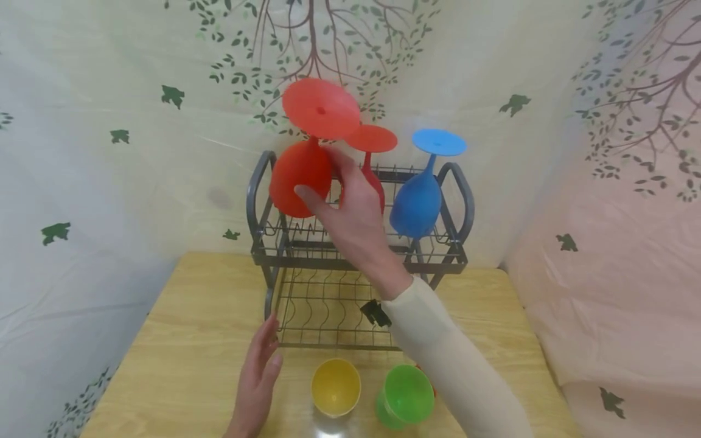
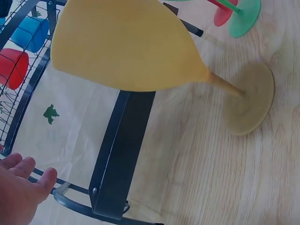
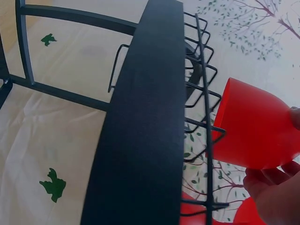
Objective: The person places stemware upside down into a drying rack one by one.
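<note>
From the head, the right hand (image 1: 353, 213) pinches a red goblet (image 1: 292, 176) between thumb and fingers, just off centre toward 10 o'clock. The goblet is upside down, foot toward 12, above the top tier of the rack (image 1: 306, 263); whether its rim touches the wires cannot be told. A second red goblet (image 1: 372, 139) stands inverted toward 1, its bowl largely covered by the hand. A blue goblet (image 1: 417, 204) is inverted at 2. The left hand (image 1: 257, 377) is at 7, fingers fairly straight and holding nothing, near a corner of the rack; contact is unclear. On the table (image 1: 164, 316), a yellow goblet (image 1: 336, 387) stands upright at 6 and a green goblet (image 1: 408, 395) at 5, with a red sliver (image 1: 435, 390) mostly hidden behind it and the sleeve (image 1: 449, 359).

From the left wrist, the yellow goblet's bowl is cut off at 12, its foot at 3. The left hand is cropped at 8, fingers loosely spread. Toward 10, red and blue bowls show through the wires. Around 1, a green foot (image 2: 246, 21) overlaps a red foot (image 2: 224, 18); the top edge crops what they carry.

From the right wrist, the red goblet lies at 3, mouth toward 9, its stem and foot out of frame. The right hand, partly cropped at 4, has fingertips against the bowl. More red at 5 is partly hidden.
</note>
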A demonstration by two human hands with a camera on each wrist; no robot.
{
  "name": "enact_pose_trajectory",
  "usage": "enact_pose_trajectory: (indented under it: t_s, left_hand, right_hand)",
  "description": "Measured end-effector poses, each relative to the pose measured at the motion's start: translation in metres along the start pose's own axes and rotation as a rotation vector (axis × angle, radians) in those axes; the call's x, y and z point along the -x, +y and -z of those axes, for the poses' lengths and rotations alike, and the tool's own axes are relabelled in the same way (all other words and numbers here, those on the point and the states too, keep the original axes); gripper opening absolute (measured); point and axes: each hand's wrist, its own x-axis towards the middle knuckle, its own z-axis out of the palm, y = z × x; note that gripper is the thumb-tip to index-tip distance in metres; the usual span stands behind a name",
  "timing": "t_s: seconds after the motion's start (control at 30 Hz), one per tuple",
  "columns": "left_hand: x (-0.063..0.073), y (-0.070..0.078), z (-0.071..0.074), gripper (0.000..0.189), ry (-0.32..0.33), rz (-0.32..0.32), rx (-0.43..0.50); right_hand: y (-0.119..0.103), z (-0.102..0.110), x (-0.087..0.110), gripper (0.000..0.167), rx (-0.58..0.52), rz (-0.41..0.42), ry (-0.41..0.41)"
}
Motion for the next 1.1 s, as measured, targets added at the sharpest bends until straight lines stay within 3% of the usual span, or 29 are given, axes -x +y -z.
enact_pose_trajectory:
  t_s: [0.1,0.33,0.43,0.83,1.1]
  left_hand:
    - [0.0,0.001,-0.003,0.058,0.004,-0.01,0.024]
    - [-0.002,0.004,-0.012,0.057,-0.025,-0.058,0.101]
    - [-0.003,0.005,-0.015,0.057,-0.028,-0.072,0.108]
    - [0.001,0.01,-0.017,0.057,-0.007,-0.007,0.099]
    - [0.001,0.008,-0.016,0.055,-0.015,-0.033,0.089]
  right_hand:
    - [0.004,-0.006,-0.004,0.068,0.026,-0.036,-0.027]
    - [0.017,-0.018,-0.011,0.067,0.136,-0.028,-0.046]
    - [0.021,-0.021,-0.013,0.068,0.159,-0.069,-0.062]
    - [0.021,-0.032,-0.017,0.069,0.247,-0.261,-0.179]
    - [0.024,-0.035,-0.019,0.07,0.253,-0.332,-0.212]
